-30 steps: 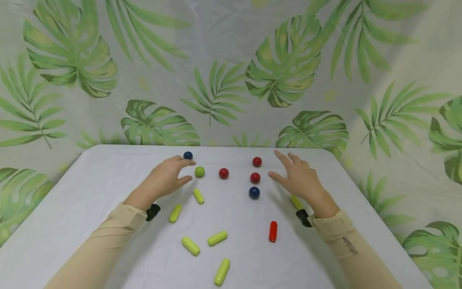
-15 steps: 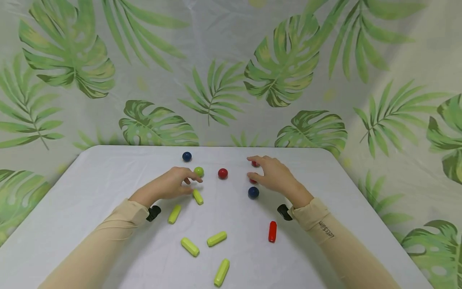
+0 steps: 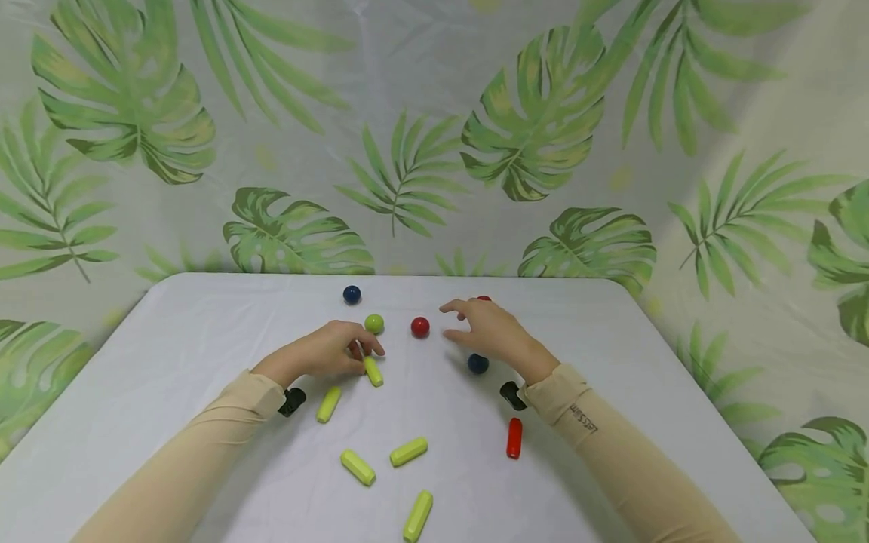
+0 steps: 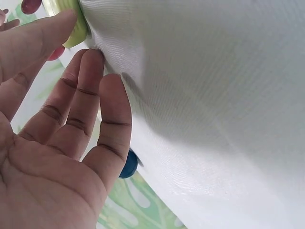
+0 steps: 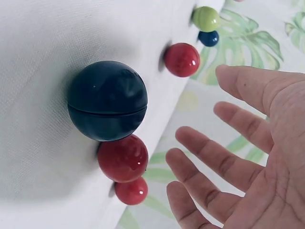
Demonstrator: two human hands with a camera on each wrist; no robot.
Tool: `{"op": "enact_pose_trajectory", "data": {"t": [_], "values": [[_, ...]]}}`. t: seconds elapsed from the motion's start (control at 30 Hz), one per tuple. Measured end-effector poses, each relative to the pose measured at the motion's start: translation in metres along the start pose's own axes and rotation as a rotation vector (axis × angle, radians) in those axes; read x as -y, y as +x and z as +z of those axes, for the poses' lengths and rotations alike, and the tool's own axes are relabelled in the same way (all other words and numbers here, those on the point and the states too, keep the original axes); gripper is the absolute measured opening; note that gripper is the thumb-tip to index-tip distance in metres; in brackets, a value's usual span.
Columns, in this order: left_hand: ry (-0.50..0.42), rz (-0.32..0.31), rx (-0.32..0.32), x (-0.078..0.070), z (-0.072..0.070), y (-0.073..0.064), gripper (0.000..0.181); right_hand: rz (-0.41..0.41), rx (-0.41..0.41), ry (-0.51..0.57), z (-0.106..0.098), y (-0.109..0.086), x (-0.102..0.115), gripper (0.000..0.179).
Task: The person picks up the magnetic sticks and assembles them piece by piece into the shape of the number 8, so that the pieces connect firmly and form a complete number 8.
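In the head view, my left hand (image 3: 339,348) reaches over a yellow-green faceted stick (image 3: 373,371) lying on the white table. Its thumb is at the stick's left side, and the index finger bends over the far end. From the left wrist, the thumb overlaps the stick (image 4: 71,24), so contact is unclear; the other fingers are nearly straight. My right hand (image 3: 492,329) hovers with spread fingers, holding nothing, to the right of a red ball (image 3: 420,326). Partly beneath it are a dark blue ball (image 3: 478,364) and another red ball (image 3: 484,299); a third red ball (image 5: 123,158) shows from the right wrist.
A green ball (image 3: 374,323) and a second dark blue ball (image 3: 351,294) lie beyond the left hand. Several more yellow-green sticks (image 3: 409,452) are spread nearer the front, with a red stick (image 3: 514,438) at right. A leaf-patterned cloth (image 3: 407,151) hangs behind the table.
My right hand has moved left across the red balls toward the middle one. The left hand has come down and nearer to the yellow-green stick, its fingers closer together.
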State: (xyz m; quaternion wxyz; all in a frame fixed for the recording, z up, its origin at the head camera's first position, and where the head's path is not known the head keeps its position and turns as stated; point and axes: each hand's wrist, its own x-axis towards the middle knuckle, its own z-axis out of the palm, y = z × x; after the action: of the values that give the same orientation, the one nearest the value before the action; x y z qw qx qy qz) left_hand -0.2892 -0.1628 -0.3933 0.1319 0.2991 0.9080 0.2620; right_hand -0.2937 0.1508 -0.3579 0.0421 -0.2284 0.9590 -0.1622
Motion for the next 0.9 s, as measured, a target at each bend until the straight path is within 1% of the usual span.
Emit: {"op": "enact_pose_trajectory", "data": {"t": [0.3,0.5,0.67,0.9], "values": [[-0.020,0.010,0.008,0.000,0.001,0.001,0.025,0.009,0.021,-0.006,0.002,0.006,0.004,0.048],[-0.024,0.008,0.015,0.000,0.002,0.003,0.023,0.043,0.045,-0.021,0.006,0.013,0.009,0.049],[-0.023,0.013,0.006,0.002,0.003,0.004,0.021,0.052,0.057,-0.035,0.010,0.018,0.014,0.049],[-0.025,0.013,-0.009,0.002,0.003,0.005,0.017,0.045,0.061,-0.036,0.013,0.022,0.014,0.047]]}}
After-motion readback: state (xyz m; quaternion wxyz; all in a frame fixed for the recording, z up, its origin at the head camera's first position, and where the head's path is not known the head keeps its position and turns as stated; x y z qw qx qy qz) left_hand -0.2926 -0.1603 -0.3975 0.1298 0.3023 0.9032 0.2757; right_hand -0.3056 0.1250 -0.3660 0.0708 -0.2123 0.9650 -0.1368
